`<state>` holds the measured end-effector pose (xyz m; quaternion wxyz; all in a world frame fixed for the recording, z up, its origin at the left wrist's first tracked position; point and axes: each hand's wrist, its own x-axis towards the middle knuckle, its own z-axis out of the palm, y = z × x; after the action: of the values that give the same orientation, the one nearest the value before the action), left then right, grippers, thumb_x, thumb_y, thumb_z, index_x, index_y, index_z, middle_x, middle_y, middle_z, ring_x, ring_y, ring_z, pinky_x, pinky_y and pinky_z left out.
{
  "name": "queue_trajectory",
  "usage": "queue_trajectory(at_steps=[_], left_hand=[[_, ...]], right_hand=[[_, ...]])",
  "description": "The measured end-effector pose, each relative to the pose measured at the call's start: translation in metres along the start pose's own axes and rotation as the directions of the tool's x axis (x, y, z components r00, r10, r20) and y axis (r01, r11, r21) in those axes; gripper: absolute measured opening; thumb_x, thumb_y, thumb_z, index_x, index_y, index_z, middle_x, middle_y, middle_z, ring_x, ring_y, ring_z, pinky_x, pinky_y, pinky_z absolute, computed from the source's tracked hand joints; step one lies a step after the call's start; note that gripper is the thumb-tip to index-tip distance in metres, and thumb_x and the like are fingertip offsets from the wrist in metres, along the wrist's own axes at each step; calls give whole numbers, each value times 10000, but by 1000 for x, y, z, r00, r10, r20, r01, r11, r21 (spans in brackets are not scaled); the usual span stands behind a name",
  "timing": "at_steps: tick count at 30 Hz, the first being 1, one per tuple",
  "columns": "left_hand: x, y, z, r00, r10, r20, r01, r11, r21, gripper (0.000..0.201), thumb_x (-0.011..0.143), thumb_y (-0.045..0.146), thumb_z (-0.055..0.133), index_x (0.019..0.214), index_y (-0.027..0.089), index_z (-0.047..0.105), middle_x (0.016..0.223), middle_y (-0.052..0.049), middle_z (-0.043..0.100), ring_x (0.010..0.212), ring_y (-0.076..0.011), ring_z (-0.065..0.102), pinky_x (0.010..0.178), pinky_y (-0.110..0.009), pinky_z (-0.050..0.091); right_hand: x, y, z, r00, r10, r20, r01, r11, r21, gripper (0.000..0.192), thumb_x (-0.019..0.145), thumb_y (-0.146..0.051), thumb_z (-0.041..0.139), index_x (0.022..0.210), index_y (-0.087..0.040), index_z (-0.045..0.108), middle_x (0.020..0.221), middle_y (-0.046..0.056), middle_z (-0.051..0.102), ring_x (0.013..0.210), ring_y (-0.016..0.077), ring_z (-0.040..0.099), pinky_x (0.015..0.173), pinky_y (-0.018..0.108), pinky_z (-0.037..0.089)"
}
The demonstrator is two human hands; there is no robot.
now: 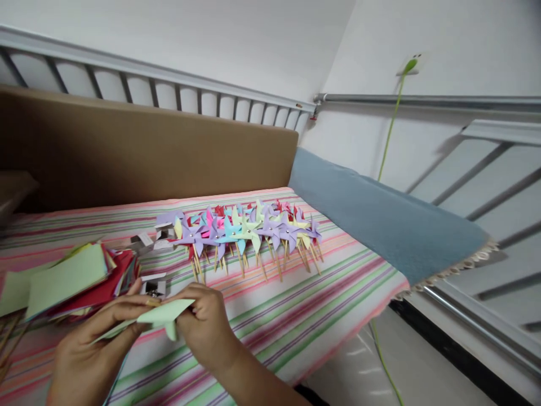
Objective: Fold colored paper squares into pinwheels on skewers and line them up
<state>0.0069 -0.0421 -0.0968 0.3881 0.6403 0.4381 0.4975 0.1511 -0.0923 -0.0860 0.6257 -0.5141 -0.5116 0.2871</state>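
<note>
A pale green paper pinwheel (167, 313), with its blades partly folded, is held between both hands above the striped cloth. The fingers of my left hand (101, 332) pinch it from the left side. My right hand (205, 321) grips its right edge, the fingers curled inward. Just beyond the hands sits a small open white box (154, 285) with small metal pieces inside. Left of it lies a stack of coloured paper sheets (70, 279), light green on top. Whether a pin is in the held paper is hidden by the fingers.
Several finished pinwheels on wooden sticks (253, 228) lie in a row farther back. More small white boxes (163, 237) stand beside them. Wooden sticks (10, 338) rest at the left edge. A cardboard panel (147, 155) stands behind; a blue cloth (372, 208) borders the right.
</note>
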Motion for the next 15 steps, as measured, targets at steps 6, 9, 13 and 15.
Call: queue_trajectory(at_steps=[6, 9, 13, 15], left_hand=[[11, -12, -5, 978, -198, 63, 207, 954, -216, 247, 524, 304, 788, 695, 208, 638, 803, -19, 690, 849, -233, 636, 840, -361, 489], [15, -13, -5, 964, -262, 34, 259, 909, -327, 346, 493, 252, 807, 778, 190, 621, 750, -6, 660, 669, -163, 608, 619, -262, 503], [16, -1, -2, 952, -306, -25, 276, 888, -368, 491, 497, 226, 803, 948, 191, 613, 834, -3, 648, 703, -137, 591, 588, -218, 474], [15, 6, 2, 940, -339, -25, 304, 871, -386, 554, 502, 234, 798, 1018, 189, 600, 855, -3, 645, 712, -129, 587, 595, -211, 467]], right_hand=[[4, 9, -7, 968, 157, 195, -156, 988, -19, 255, 722, -91, 516, 842, -199, 713, 712, -10, 621, 653, 111, 570, 600, 196, 428], [7, 21, -15, 925, 266, 271, -247, 964, -103, 202, 708, -109, 554, 825, -179, 705, 729, 2, 658, 673, 122, 593, 635, 211, 439], [6, 36, -23, 922, 300, 246, -227, 931, -287, 78, 697, -141, 605, 685, -173, 676, 679, -4, 638, 637, 121, 571, 605, 210, 416], [5, 40, -24, 924, 297, 240, -195, 908, -371, 74, 701, -170, 620, 646, -178, 668, 680, 0, 629, 634, 124, 561, 595, 215, 405]])
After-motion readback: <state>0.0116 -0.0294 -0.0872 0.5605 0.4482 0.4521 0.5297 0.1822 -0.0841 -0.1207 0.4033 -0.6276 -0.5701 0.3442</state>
